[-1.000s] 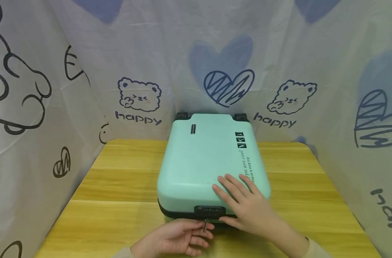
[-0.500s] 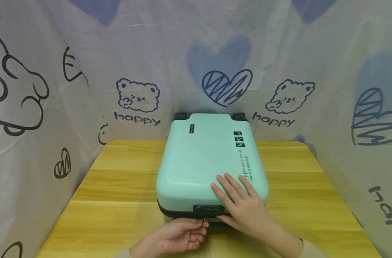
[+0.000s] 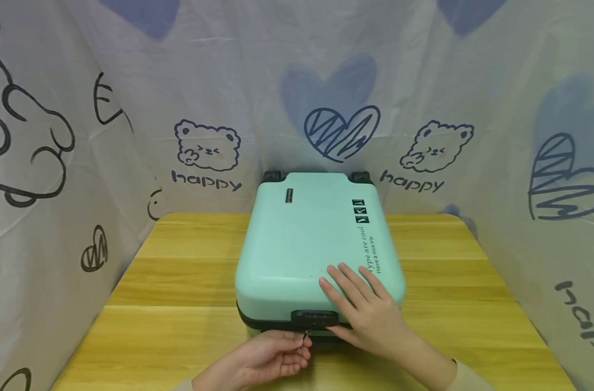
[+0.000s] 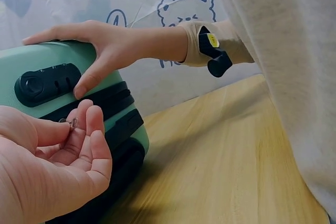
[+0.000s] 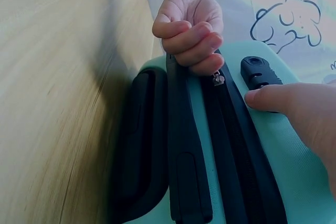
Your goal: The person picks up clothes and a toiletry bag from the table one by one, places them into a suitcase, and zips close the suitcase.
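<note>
Left hand (image 3: 264,358): pinches the zipper pull (image 4: 72,123) below the combination lock (image 3: 314,318); could slip.
Right hand (image 3: 370,307): flat, fingers straight, pressing the suitcase (image 3: 301,244); case may slide if released.

Beige sleeve cuff (image 4: 194,43) on right wrist, black camera clip with yellow dot (image 4: 214,51) at 3 o'clock; grey top.

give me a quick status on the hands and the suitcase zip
Left hand pinches zipper pull below combination lock. Right hand flat on mint suitcase. Nothing in the way.
</note>
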A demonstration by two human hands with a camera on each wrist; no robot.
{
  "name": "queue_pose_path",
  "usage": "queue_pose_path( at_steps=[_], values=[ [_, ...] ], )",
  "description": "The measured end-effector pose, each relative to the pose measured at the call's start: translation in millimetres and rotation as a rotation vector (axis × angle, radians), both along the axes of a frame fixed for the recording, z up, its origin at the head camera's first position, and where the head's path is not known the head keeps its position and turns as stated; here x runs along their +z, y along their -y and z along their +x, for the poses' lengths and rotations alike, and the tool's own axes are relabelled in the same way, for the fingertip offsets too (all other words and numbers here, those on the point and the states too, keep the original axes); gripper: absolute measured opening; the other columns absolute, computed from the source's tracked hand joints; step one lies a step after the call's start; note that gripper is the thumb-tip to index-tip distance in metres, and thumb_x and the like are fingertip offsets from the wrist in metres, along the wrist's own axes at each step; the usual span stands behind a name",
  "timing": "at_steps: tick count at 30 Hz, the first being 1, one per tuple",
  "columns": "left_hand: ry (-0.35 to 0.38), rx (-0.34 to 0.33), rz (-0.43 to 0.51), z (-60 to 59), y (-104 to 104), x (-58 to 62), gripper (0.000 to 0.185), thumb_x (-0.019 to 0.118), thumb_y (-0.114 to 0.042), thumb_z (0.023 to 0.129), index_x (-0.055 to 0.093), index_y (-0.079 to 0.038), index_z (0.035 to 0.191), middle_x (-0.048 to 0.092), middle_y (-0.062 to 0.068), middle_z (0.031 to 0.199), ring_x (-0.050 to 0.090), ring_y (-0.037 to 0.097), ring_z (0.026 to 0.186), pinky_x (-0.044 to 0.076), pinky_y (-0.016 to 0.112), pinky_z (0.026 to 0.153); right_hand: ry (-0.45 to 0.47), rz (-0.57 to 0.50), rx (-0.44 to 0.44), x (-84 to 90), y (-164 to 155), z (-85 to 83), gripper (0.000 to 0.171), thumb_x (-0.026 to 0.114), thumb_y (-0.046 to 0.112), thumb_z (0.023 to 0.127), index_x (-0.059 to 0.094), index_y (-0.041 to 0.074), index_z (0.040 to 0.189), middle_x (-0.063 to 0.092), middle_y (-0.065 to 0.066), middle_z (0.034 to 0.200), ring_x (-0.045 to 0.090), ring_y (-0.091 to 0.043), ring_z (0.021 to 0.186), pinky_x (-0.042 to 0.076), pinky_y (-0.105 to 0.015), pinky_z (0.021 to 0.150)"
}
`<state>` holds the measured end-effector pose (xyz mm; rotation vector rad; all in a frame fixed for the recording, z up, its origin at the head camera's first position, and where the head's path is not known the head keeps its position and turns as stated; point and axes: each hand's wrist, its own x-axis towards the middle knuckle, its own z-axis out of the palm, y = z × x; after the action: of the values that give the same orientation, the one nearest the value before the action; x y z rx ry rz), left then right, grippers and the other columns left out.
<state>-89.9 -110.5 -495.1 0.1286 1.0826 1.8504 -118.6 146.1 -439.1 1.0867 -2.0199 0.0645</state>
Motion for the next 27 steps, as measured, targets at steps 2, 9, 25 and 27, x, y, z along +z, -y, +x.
queue_pose_path(
  at_steps=[2, 9, 25, 27],
  values=[
    [0.002, 0.007, -0.001, 0.6, 3, -1.5, 0.016, 0.051, -0.020, 0.101, 0.061, -0.011, 0.109, 0.067, -0.006, 0.096, 0.064, 0.003, 0.089, 0.052, 0.018, 0.083, -0.001, -0.001, 0.005, -0.5, 1, -0.2, 0.096, 0.077, 0.061, 0.065, 0.050, 0.010, 0.142, 0.049, -0.013, 0.148, 0.051, -0.031, 0.132, 0.039, -0.051, 0.106],
    [-0.016, 0.044, -0.001, 5.2, 19, -2.8, 0.015, 0.050, -0.020, 0.101, 0.062, -0.012, 0.106, 0.067, -0.007, 0.094, 0.064, 0.003, 0.087, 0.053, 0.019, 0.082, -0.007, -0.011, 0.014, -2.2, 1, -0.4, 0.097, 0.077, 0.062, 0.064, 0.050, 0.010, 0.142, 0.050, -0.012, 0.148, 0.052, -0.031, 0.131, 0.039, -0.050, 0.106],
    [-0.024, 0.016, 0.071, 0.0, 41, -7.3, 0.018, 0.046, -0.015, 0.103, 0.063, -0.011, 0.109, 0.068, -0.006, 0.096, 0.065, 0.004, 0.090, 0.053, 0.020, 0.087, -0.167, -0.057, 0.077, -5.7, 1, -10.9, 0.079, 0.065, 0.061, 0.075, 0.061, 0.006, 0.131, 0.060, -0.017, 0.135, 0.061, -0.034, 0.120, 0.046, -0.052, 0.096],
    [-0.023, 0.015, 0.092, -0.6, 46, -7.6, 0.019, 0.044, -0.014, 0.103, 0.062, -0.011, 0.109, 0.068, -0.006, 0.097, 0.065, 0.004, 0.091, 0.053, 0.021, 0.088, -0.190, -0.062, 0.082, -6.3, 1, -12.5, 0.077, 0.063, 0.061, 0.077, 0.062, 0.005, 0.130, 0.061, -0.018, 0.134, 0.062, -0.034, 0.118, 0.046, -0.052, 0.095]
  ],
)
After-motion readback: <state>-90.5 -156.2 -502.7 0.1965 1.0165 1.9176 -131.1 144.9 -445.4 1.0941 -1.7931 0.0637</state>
